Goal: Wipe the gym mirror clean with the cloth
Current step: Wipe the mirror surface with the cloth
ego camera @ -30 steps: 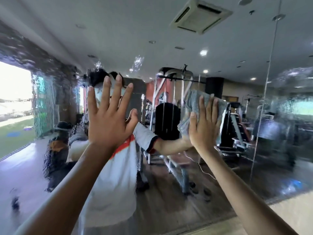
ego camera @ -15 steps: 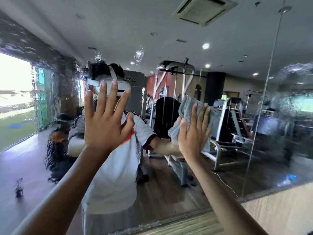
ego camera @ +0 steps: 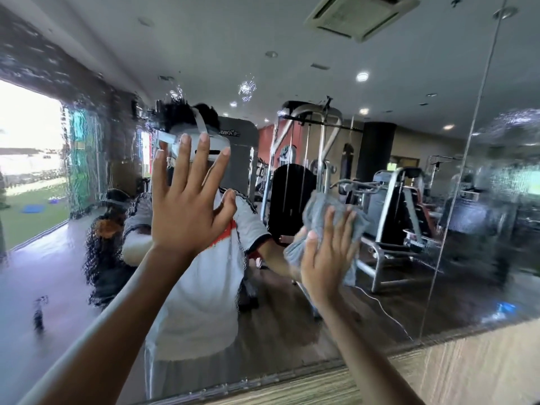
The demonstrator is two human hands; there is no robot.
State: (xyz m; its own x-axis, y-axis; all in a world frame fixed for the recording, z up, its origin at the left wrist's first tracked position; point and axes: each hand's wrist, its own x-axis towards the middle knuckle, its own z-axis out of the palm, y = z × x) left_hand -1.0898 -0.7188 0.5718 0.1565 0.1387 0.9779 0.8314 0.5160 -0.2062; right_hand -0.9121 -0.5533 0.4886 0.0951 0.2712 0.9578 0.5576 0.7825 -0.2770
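I am reaching both forearms up toward the glass. My left hand [ego camera: 187,211] is lying flat with its fingers [ego camera: 201,162] spread and released, gripping nothing; I judge it is bracing me against the mirror [ego camera: 380,302], though I cannot tell whether the palm is touching. My right hand [ego camera: 327,258] is pressing the grey cloth [ego camera: 318,211] against the glass just right of centre, palm open over it so the bunched fabric is staying pinned under a broad area rather than pinched. Beyond, wet streaks and droplets [ego camera: 87,159] are covering the left part of the mirror, so I judge much wiping is remaining there.
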